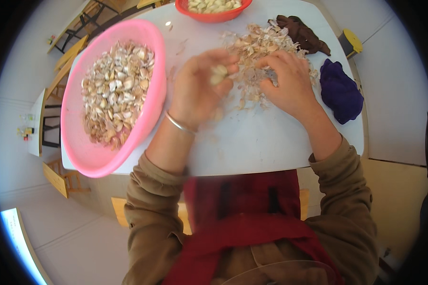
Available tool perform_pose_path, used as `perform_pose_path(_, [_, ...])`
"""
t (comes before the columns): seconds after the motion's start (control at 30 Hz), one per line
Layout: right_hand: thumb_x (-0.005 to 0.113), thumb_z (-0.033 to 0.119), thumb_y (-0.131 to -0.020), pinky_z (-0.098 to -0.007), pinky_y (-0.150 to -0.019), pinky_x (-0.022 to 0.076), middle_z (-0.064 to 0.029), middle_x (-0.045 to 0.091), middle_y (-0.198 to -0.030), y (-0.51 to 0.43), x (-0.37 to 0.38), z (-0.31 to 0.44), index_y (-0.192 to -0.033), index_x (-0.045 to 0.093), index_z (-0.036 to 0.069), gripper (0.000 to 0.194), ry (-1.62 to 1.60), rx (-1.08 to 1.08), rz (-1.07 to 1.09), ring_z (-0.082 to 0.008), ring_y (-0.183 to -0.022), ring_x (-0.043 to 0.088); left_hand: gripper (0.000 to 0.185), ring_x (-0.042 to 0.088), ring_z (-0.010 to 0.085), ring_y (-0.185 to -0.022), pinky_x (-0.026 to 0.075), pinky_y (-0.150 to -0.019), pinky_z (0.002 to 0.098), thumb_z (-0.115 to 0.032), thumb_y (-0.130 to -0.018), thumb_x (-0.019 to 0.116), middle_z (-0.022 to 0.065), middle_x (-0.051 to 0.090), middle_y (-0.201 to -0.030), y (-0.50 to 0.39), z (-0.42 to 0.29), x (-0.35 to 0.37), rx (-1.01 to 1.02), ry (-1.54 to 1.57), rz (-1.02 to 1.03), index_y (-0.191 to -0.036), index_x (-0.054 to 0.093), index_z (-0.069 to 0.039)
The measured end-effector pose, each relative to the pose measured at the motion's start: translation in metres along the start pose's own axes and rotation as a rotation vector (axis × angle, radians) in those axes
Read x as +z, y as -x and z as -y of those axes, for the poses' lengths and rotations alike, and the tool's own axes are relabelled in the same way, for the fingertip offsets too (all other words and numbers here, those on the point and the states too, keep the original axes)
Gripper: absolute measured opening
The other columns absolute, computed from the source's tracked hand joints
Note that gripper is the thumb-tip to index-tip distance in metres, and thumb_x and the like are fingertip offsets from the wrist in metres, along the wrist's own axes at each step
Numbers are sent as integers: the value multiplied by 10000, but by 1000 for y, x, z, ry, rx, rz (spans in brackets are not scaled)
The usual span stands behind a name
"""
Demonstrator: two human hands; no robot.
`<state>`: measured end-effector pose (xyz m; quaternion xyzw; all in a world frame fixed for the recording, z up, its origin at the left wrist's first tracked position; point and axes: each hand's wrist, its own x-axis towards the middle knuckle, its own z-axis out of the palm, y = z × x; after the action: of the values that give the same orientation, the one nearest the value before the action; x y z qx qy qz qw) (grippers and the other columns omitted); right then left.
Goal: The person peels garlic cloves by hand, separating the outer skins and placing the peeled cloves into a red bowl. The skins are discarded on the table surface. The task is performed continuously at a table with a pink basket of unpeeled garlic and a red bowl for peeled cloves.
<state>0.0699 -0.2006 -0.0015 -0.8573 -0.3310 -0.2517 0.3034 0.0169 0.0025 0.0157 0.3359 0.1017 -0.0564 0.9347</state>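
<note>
My left hand (196, 85), blurred and with a silver bangle at the wrist, is raised over the white table (249, 146). Pale peeled garlic cloves (219, 74) lie in its curled fingers. At the near edge of a heap of papery garlic skins (258, 42), my right hand (290, 83) has thumb and forefinger apart, with nothing visible between them. A pink plastic basket (158, 67) to the left holds many unpeeled garlic cloves (119, 91). Across the table, more peeled cloves (214, 5) fill a red basket (214, 17), which the picture's upper rim cuts off.
A brown cloth (303, 34) lies behind the skins, and a purple cloth (340, 91) sits near the right edge. Beyond the table stands a bin with a yellow lid (352, 41). Wooden chairs (59, 178) and other tables are off to the left.
</note>
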Motion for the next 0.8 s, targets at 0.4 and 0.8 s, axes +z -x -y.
perform_pose_path(0.4, [768, 201, -719, -379, -778, 416, -28, 608, -884, 18, 25, 54, -879, 675, 145, 193, -273, -263, 264, -250, -836, 576, 218, 468, 101, -663, 345, -466, 187, 21, -914, 477, 105, 590, -952, -5, -12, -9, 66, -5, -29, -1127, 524, 28])
perform_pose_path(0.8, [705, 139, -811, -319, -735, 475, -29, 661, -863, 12, 12, 35, -921, 675, 72, 132, -514, 199, 389, -171, -771, 610, 185, 455, 69, -646, 319, -459, 185, 17, -913, 452, 73, 593, -921, 1, -12, -7, 101, -189, 38, -1054, 572, 17])
